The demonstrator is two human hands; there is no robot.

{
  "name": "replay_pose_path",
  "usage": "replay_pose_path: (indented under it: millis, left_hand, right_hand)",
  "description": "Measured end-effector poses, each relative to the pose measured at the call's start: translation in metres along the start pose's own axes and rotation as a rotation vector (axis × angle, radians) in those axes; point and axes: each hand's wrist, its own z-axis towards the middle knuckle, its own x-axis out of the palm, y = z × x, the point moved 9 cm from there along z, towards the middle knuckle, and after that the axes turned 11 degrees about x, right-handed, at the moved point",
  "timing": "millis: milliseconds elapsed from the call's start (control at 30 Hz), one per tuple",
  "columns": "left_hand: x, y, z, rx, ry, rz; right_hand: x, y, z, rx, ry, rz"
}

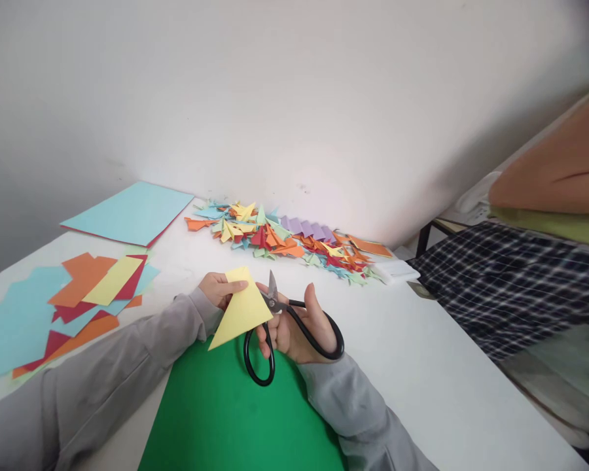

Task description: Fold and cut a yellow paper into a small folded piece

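My left hand (217,288) pinches a yellow piece of paper (242,311) along its upper left edge, thumb on top. The paper has slanted sides and tapers to a point at the lower left. In my right hand (309,327) is a pair of scissors (319,340) with black loop handles, my fingers through them. The blades stand apart beside the paper's right edge; one points up, and the other is partly hidden. Below both hands lies a green sheet (240,418) on the white table (397,366).
Colourful folded paper pieces (275,239) are heaped along the wall. Cut paper pieces (108,281) overlap at the left, with a light blue sheet (132,209) behind them. A white packet (395,271) lies right of the heap. Another person (544,170) is at the right.
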Motion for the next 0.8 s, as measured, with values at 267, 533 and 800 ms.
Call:
replay_pose_path:
  millis: [267,533,800]
  left_hand:
    - [-0.008,-0.001,-0.001,-0.024,-0.129,0.015]
    - [0.017,0.004,-0.008,-0.054,0.155,-0.017]
    - [0.021,0.004,-0.003,-0.066,0.234,-0.040]
  right_hand:
    - [0.001,0.001,-0.002,-0.019,0.018,0.010]
    - [0.006,0.000,0.001,-0.029,0.078,0.030]
    - [0.007,-0.002,0.000,-0.043,0.150,-0.034]
